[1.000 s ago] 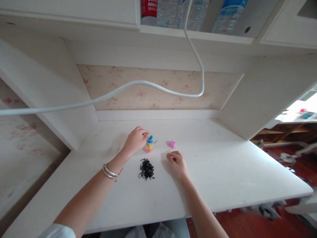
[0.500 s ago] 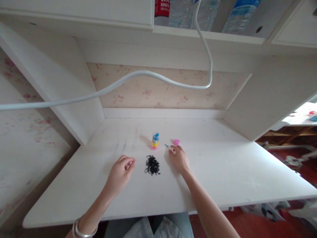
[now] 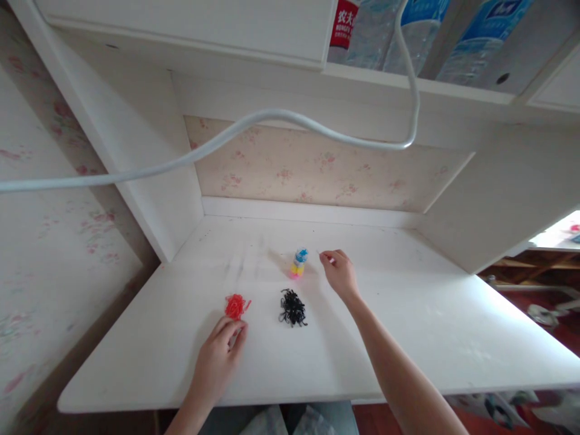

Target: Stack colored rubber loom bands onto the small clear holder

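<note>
A small clear jar (image 3: 299, 263) stands upright at the middle of the desk, with blue, yellow and pink bands inside. In front of it lies a loose heap of black rubber bands (image 3: 293, 309). My left hand (image 3: 222, 344) is closed on the desk just below a heap of red rubber bands (image 3: 235, 306), its thumb and fingertips brought together; whatever they hold, if anything, is hidden. To the right of the jar my right hand (image 3: 339, 272) is closed in a pinch above the desk, apart from the jar. Anything between those fingertips is too small to name.
A white cable (image 3: 281, 115) crosses the view in front of the shelf. Overhead, water bottles (image 3: 417, 30) stand in an open cabinet (image 3: 421, 84). White side panels (image 3: 136, 157) flank the white desk (image 3: 408, 338).
My left hand has drawn back toward me, and the red heap it covered now shows. My right hand has closed into a pinch; the blue band and pink cap near it no longer show.
</note>
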